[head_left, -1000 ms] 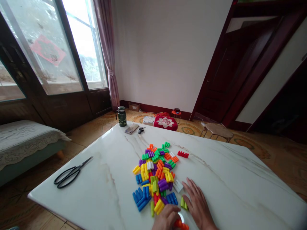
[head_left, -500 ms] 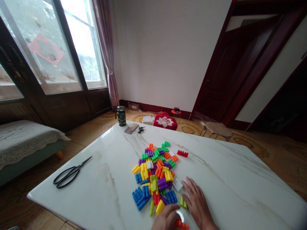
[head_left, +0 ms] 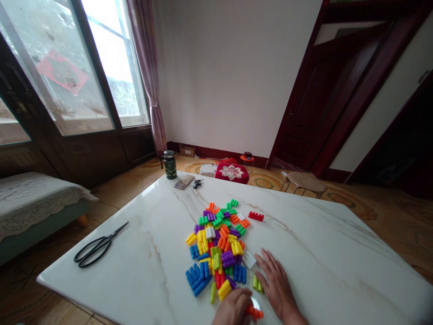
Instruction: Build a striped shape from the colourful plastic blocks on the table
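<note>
**Left hand curled at an orange block off the near end of the pile, right hand spread beside it**

The left hand [head_left: 233, 304] is at the near end of the pile of plastic building blocks [head_left: 228, 259], fingers bent and nearly closed. An orange block [head_left: 256, 312] juts out from under them, on the near right of the pile; the fingertips are hidden, so whether they pinch it or merely touch it I cannot tell. The right hand [head_left: 277, 284] is to the right of the pile, palm down, fingers apart and holding nothing that shows. A lime-green block [head_left: 257, 283] lies just beside its thumb, between it and the pile, and a white block [head_left: 249, 260] is near its fingertips.

For sound handling, I would take the orange block across its long sides, with thumb and fingertips opposed, because a ribbed row like this could roll under a loose grip. The left knuckles would do well to keep clear of the yellow block [head_left: 224, 290] at the pile's near edge, where a nudge might upset its neighbours. The right thumb should be lifted before any sideways move, or it may push the lime-green block into the pile.

Well left of the pile lie black-handled scissors [head_left: 105, 240].
</note>
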`<action>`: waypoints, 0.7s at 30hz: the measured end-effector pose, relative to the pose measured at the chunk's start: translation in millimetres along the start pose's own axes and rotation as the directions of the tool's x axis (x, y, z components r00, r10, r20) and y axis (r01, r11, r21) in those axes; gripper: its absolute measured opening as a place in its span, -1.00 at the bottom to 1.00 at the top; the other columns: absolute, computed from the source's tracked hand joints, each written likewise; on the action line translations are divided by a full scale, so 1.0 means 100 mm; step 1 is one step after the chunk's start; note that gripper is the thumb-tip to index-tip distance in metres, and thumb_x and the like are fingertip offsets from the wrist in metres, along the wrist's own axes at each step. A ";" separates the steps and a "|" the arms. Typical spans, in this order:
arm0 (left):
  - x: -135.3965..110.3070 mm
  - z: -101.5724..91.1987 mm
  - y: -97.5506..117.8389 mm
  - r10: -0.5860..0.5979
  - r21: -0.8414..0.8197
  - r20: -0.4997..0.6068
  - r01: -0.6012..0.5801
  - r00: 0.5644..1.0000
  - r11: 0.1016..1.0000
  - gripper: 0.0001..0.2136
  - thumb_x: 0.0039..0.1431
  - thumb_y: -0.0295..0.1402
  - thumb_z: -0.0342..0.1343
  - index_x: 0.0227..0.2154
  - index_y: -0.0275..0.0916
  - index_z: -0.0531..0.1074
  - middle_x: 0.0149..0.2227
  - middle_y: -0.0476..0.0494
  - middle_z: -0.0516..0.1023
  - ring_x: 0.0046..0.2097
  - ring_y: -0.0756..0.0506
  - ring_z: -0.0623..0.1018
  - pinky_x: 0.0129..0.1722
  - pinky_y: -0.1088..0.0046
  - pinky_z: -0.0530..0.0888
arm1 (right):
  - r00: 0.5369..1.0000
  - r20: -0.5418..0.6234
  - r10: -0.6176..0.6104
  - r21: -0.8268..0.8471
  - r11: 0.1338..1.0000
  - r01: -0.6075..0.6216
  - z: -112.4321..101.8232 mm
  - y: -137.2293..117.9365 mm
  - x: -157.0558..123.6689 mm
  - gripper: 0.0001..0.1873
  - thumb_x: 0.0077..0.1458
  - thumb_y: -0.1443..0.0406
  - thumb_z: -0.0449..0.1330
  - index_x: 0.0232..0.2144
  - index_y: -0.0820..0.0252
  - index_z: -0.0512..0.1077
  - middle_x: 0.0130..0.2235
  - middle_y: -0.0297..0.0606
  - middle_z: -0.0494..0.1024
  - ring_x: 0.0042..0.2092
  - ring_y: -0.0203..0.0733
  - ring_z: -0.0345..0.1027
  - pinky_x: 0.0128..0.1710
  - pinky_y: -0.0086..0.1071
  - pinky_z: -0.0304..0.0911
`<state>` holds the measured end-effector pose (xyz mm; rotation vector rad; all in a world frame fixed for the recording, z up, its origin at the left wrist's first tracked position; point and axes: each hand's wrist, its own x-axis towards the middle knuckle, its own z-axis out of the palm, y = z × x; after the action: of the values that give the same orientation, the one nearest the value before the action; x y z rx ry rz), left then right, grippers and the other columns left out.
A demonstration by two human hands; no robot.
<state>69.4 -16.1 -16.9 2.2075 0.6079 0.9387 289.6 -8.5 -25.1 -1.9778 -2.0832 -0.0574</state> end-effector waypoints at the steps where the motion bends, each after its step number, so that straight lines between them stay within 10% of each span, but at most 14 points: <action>1: 0.00 -0.03 0.05 -0.015 -0.012 -0.010 0.015 1.000 1.000 -0.80 0.09 -0.47 0.03 -0.21 -0.23 0.41 -0.08 -0.33 0.54 -0.03 -0.17 0.55 -0.03 0.38 0.49 | 1.000 -0.005 -0.001 -0.001 1.000 0.001 0.00 0.00 0.00 -0.47 0.26 0.05 -0.11 0.22 -0.04 0.22 0.31 -0.27 0.14 0.31 -0.04 0.00 0.23 -0.05 0.03; 10: -0.05 -0.14 0.29 -0.246 -0.088 -0.035 0.242 0.969 0.966 -0.81 0.24 -0.44 -0.06 -0.11 -0.17 0.35 -0.18 -0.17 0.54 -0.14 -0.09 0.51 -0.10 0.40 0.43 | 0.957 -0.076 0.281 0.176 0.948 -0.264 0.10 -0.25 0.09 -0.48 0.25 0.08 -0.19 0.09 0.05 0.37 0.25 -0.17 0.27 0.29 0.02 0.04 0.21 0.11 -0.03; 13: -0.05 -0.14 0.27 -0.280 -0.103 -0.043 0.275 0.959 0.956 -0.85 0.27 -0.41 -0.09 -0.19 -0.18 0.36 -0.26 -0.14 0.53 -0.21 -0.08 0.50 -0.17 0.42 0.41 | 0.834 -0.065 0.548 0.570 0.706 -0.420 0.06 -0.46 0.15 -0.37 0.22 0.00 -0.22 0.06 0.23 0.38 0.19 0.00 0.33 0.24 0.09 0.12 0.18 0.07 0.05; 17: -0.04 -0.12 0.23 -0.293 -0.099 -0.070 0.285 0.954 0.953 -0.87 0.26 -0.40 -0.09 -0.22 -0.21 0.34 -0.29 -0.15 0.52 -0.24 -0.08 0.48 -0.21 0.42 0.38 | 0.617 -0.036 0.786 0.931 0.250 -0.265 -0.52 -0.85 0.19 -0.29 0.14 -0.06 -0.11 0.15 0.31 0.24 0.20 0.02 0.29 0.23 0.07 0.14 0.15 -0.10 0.14; 19: -0.04 -0.11 0.22 -0.289 -0.105 -0.075 0.280 0.954 0.954 -0.87 0.26 -0.40 -0.08 -0.21 -0.21 0.34 -0.29 -0.14 0.52 -0.25 -0.08 0.48 -0.23 0.42 0.38 | 0.680 0.008 0.733 0.979 0.134 -0.156 -1.05 -1.12 0.15 -0.35 0.11 -0.04 0.00 0.10 0.27 0.28 0.16 0.00 0.36 0.20 0.08 0.19 0.14 -0.05 0.15; 21: -0.04 -0.10 0.21 -0.284 -0.121 -0.084 0.274 0.955 0.954 -0.87 0.26 -0.39 -0.08 -0.22 -0.21 0.35 -0.31 -0.13 0.52 -0.27 -0.08 0.48 -0.25 0.43 0.38 | 0.881 0.001 0.474 1.000 0.021 -0.012 -1.61 -1.38 0.00 -0.43 0.09 0.00 0.11 0.05 0.20 0.34 0.10 -0.05 0.43 0.14 0.06 0.27 0.10 -0.05 0.20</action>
<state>62.6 -29.2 1.4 1.9246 0.8701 0.9134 180.3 -51.6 151.2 -1.1338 -0.8296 0.8532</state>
